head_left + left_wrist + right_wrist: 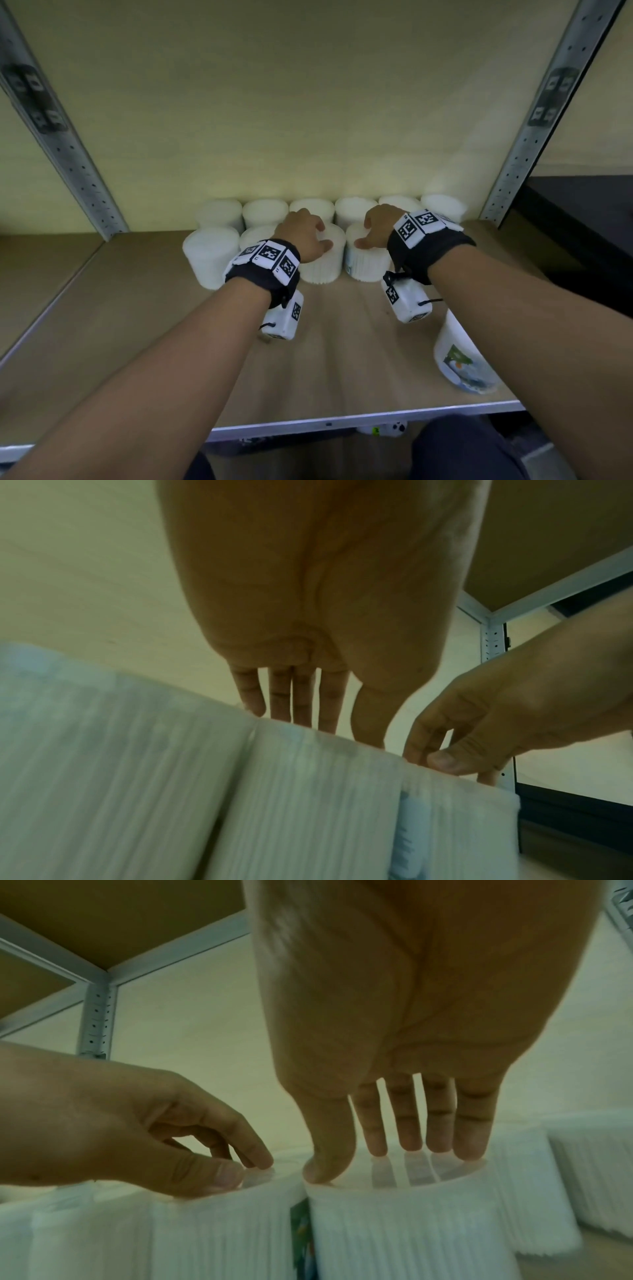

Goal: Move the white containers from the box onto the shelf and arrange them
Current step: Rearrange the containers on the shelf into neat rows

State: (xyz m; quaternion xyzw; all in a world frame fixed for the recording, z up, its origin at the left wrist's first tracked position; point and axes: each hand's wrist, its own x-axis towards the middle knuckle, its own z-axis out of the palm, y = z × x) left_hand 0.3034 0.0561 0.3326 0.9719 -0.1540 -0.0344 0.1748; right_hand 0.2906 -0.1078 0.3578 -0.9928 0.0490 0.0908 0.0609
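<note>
Two rows of white ribbed containers point(265, 212) stand at the back of the wooden shelf point(342, 359). My left hand point(303, 233) comes down on a front-row container point(325, 270), fingertips on its lid and thumb at the near rim. Right beside it, my right hand point(380, 226) holds the neighbouring container point(366, 267) the same way. In the right wrist view my right hand point(377, 1156) has its fingertips on that lid point(411, 1180). The left wrist view shows my left hand point(308, 723) at the rim of its container point(308, 804). The box is out of sight.
A lone white container with a picture label point(459, 359) stands near the shelf's front right edge. Perforated metal uprights point(68, 150) point(534, 130) frame the bay, and another shelf board hangs overhead. Bare wood lies between the rows and the front edge.
</note>
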